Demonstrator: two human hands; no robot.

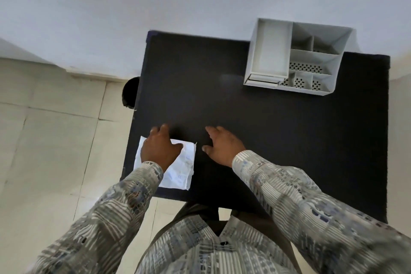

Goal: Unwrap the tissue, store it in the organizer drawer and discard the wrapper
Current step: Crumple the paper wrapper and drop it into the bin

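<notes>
Seen from above: two hands over one dark table (266, 140). Left hand (159, 149) palm down, laid flat on the far left part of the wrapped tissue pack (180, 168), fingers (163, 131) spread and reaching past the pack's far edge onto the table, thumb pointing right across the wrapper; pressing rather than gripping, nothing pinched or lifted. Right hand (222, 147) also palm down, just right of the pack and apart from it, fingers loose and splayed, holding nothing; hard to tell whether touching the table or hovering just over it. Both forearms in long patterned sleeves, angled in from the lower corners toward the near left part of the table. One tissue pack, white, crinkled wrapper on, lying flat at the near left corner of the table, faint print too blurred to read. One grey organizer (295, 58) at the far right side of the table, well apart from both hands and from the pack: one long tray-like section on its left side with one drawer front (263, 79) below it, pushed in, plus several smaller compartments on the right, some with perforated bottoms; all compartments bare. One dark round bin (131, 93) on the tiled floor (51, 140), just beside the table's left edge, partly hidden by it.
</notes>
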